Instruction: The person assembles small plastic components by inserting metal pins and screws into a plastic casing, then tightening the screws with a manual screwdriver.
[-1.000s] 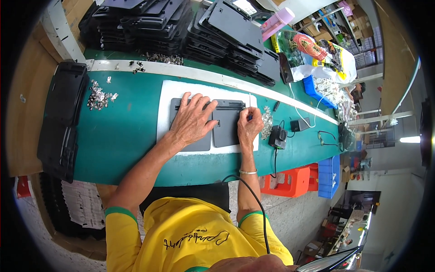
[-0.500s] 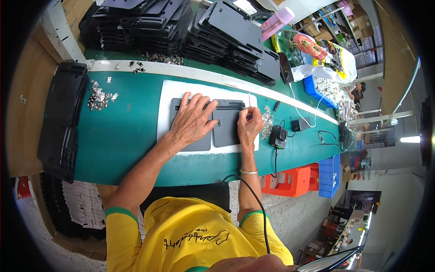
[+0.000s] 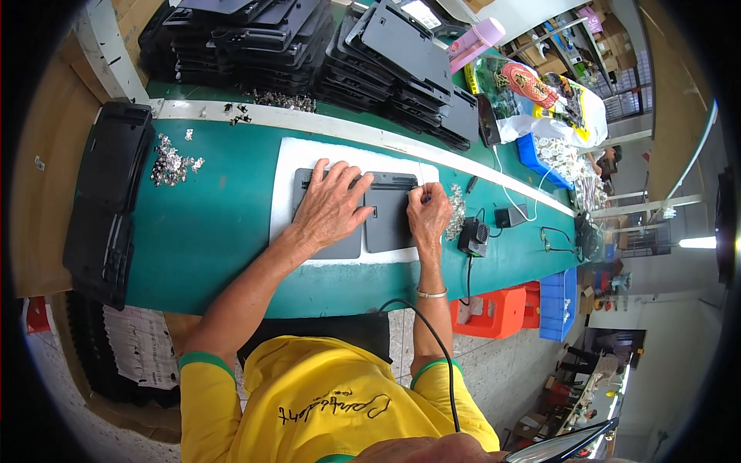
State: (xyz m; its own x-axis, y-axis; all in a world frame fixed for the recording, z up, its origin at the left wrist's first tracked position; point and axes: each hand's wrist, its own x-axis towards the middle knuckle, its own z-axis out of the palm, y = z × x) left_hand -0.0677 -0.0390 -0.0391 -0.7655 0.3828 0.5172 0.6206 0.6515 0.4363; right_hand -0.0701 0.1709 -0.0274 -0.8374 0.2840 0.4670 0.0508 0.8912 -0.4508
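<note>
A flat dark grey plastic panel [image 3: 388, 224] with a slotted strip along its far edge lies on a white foam sheet [image 3: 284, 185]. Across its left part rests my left hand [image 3: 332, 202], fingers spread and lying flat. At the panel's right edge, the fingers of my right hand [image 3: 429, 212] are pinched together. A thin, pale rod-like thing seems to rise from that pinch; its kind is too small to make out. Just right of this hand lies a pile of small shiny metal clips [image 3: 455, 210].
Stacks of black panels [image 3: 401, 46] stand behind a white rail [image 3: 370, 135]. More panels [image 3: 108, 177] lie at the left edge, near loose metal parts [image 3: 171, 163]. Rightward are a black corded device [image 3: 472, 236], an adapter [image 3: 510, 216], glasses [image 3: 557, 239] and a blue bin [image 3: 532, 154].
My right hand has shifted very slightly right, still pinched at the panel's edge. My left hand stays flat on the panel. The whole view has shifted slightly.
</note>
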